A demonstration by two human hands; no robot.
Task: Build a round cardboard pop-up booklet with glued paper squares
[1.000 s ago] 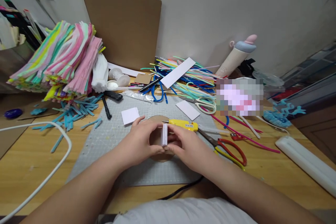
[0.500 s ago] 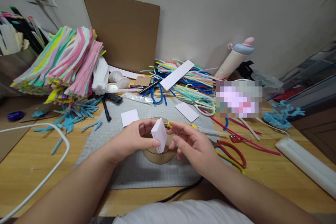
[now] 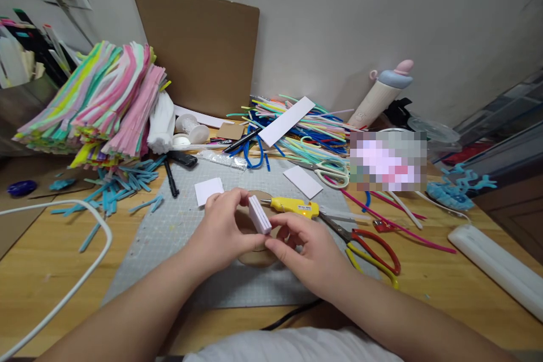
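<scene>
My left hand (image 3: 223, 229) is closed around a small stack of white foam rectangles (image 3: 259, 214), held edge-up above a brown cardboard disc (image 3: 257, 257) on the grey cutting mat (image 3: 178, 226). My right hand (image 3: 303, 249) pinches the lower corner of the same stack from the right, fingers curled. A yellow glue gun (image 3: 292, 205) lies just behind my right hand. A loose white square (image 3: 208, 190) lies on the mat to the left of the stack, and a second white piece (image 3: 302, 181) lies to the right.
Red-handled scissors (image 3: 373, 246) lie right of my hand, white-handled scissors (image 3: 333, 169) farther back. Piles of pipe cleaners (image 3: 110, 102) and coloured sticks (image 3: 297, 124) crowd the back. A cardboard sheet (image 3: 199, 45) leans on the wall. A white cable (image 3: 63, 283) curves at left.
The white stack has been turned and tilted between my hands. My right hand dropped from the stack's side to its lower corner, uncovering the yellow glue gun behind it.
</scene>
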